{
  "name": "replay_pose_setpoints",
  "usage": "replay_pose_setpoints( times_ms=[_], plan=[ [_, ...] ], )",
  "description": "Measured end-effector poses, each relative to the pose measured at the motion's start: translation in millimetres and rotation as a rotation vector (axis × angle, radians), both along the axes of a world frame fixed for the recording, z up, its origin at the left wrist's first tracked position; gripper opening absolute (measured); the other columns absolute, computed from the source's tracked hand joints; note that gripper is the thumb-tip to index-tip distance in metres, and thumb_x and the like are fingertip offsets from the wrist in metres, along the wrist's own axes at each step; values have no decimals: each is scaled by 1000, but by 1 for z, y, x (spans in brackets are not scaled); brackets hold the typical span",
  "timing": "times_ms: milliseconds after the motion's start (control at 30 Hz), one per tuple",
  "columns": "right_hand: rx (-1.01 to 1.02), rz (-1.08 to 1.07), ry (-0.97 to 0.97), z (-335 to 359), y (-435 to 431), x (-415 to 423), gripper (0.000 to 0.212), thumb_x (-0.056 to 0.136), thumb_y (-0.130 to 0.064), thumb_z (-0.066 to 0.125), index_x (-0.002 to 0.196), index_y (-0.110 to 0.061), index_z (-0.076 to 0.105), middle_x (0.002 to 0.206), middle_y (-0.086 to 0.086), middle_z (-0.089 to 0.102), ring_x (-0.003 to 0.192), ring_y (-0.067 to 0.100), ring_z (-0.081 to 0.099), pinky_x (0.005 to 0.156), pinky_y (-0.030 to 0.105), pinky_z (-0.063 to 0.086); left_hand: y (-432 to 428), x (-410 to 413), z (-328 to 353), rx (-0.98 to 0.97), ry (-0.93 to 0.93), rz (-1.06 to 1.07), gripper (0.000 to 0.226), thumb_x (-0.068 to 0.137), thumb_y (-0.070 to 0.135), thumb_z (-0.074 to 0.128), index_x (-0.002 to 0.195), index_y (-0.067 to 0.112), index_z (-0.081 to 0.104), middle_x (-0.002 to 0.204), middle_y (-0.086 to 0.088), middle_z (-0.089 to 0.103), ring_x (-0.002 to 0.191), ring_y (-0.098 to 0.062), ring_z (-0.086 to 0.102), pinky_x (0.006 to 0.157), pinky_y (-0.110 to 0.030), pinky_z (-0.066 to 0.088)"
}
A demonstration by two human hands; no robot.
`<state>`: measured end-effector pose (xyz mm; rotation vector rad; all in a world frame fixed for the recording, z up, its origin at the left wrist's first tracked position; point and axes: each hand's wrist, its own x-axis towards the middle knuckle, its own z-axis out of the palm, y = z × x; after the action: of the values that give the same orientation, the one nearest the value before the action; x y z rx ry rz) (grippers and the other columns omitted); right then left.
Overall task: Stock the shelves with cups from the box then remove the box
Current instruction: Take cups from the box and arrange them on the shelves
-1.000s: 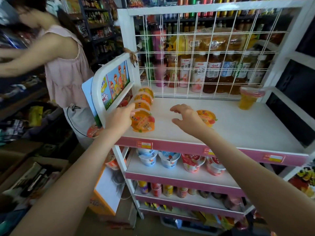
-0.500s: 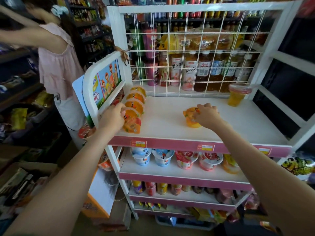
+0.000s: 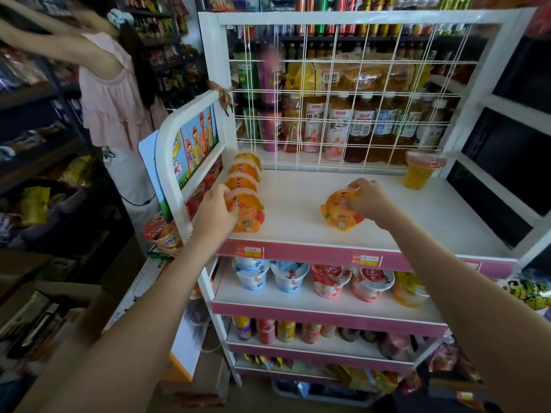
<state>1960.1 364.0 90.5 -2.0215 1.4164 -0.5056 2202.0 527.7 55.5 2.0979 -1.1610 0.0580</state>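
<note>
- My left hand [image 3: 215, 215] is at the near left corner of the top shelf [image 3: 301, 225]; its fingers are closed on the front orange cup [image 3: 247, 210], which lies tipped with its lid facing me.
- That cup heads a row of orange cups [image 3: 243, 174] running far along the left side panel [image 3: 193, 144], each overlapping the next.
- My right hand [image 3: 368, 199] grips a single orange cup [image 3: 340, 210] from above, near the middle of the same shelf; the cup is tilted, lid toward me, its lower edge on the shelf board.
- One upright yellow cup [image 3: 419, 171] stands alone at the far right corner, well apart from both hands.
- The shelf below [image 3: 325, 308] holds a row of blue, red and yellow cups.
- Bottled drinks [image 3: 340, 126] stand behind the wire grid [image 3: 351, 93].
- A person in a pink top [image 3: 110, 93] stands far left, arms raised.
</note>
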Motion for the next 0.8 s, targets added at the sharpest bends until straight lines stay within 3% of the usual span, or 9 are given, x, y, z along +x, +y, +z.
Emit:
replay_pose_setpoints(
  times_ms=[33, 100, 200, 333, 467, 567, 667, 733, 800],
  plan=[
    [-37, 7, -54, 0, 2, 1, 30, 88, -9, 59, 117, -10, 55, 123, 16, 46, 87, 28, 55, 55, 32, 51, 0, 3, -1, -32, -1, -16, 14, 92, 16, 57, 104, 12, 51, 108, -8, 60, 100, -26, 58, 74, -35, 46],
    [-117, 35, -122, 2, 5, 4, 14, 88, -4, 55, 99, -11, 60, 109, 14, 58, 82, 24, 55, 56, 29, 46, 2, 7, 0, -74, 31, -33, 2, 94, 11, 53, 94, 13, 53, 98, -7, 65, 95, -24, 60, 72, -33, 45],
    [-196, 91, -92, 7, 13, 9, 13, 88, -1, 53, 95, -7, 63, 95, 7, 60, 85, 22, 54, 68, 28, 41, 4, 16, 3, -80, 9, -29, 13, 95, 7, 50, 87, 17, 53, 93, -7, 66, 91, -24, 60, 73, -39, 51],
    [-190, -24, -223, 0, 18, 19, 15, 88, 1, 52, 92, -6, 65, 92, 4, 59, 85, 19, 54, 65, 26, 41, 3, 26, 5, -66, 17, -11, 19, 95, 5, 48, 85, 21, 51, 92, -6, 65, 91, -24, 60, 74, -39, 52],
    [-102, -158, -410, -14, 24, 31, 16, 91, 0, 50, 98, -5, 63, 93, 3, 58, 79, 15, 53, 53, 20, 40, 5, 22, 2, -28, 13, 28, 10, 97, 10, 45, 101, 16, 52, 99, -4, 61, 100, -25, 57, 72, -30, 41],
    [-81, -203, -479, -21, 24, 35, 17, 91, 0, 47, 99, -6, 60, 93, 2, 56, 78, 14, 51, 50, 17, 37, 3, 9, 4, -14, 66, 13, 32, 94, 11, 49, 126, 14, 47, 121, -6, 56, 114, -24, 53, 79, -27, 40],
    [-40, -202, -509, -26, 13, 39, 15, 91, 0, 45, 98, -7, 56, 88, 0, 52, 70, 6, 47, 48, 17, 36, -3, -6, 2, -61, 119, 14, 46, 90, 18, 55, 133, 17, 40, 133, -7, 47, 122, -23, 47, 87, -28, 41],
    [-1, -193, -553, -28, 0, 42, 14, 90, 1, 46, 95, -8, 56, 88, 1, 53, 72, 9, 48, 53, 21, 39, -10, -16, 2, -99, -2, 42, 49, 86, 19, 59, 131, 15, 42, 136, -10, 42, 127, -26, 40, 95, -34, 41],
    [31, -168, -583, -30, -16, 49, 13, 87, 1, 50, 89, -10, 57, 86, 1, 56, 72, 11, 50, 57, 25, 43, -24, -29, 5, -216, -263, 51, 42, 81, 16, 62, 121, 9, 52, 134, -15, 45, 126, -31, 38, 102, -42, 36]
  ],
)
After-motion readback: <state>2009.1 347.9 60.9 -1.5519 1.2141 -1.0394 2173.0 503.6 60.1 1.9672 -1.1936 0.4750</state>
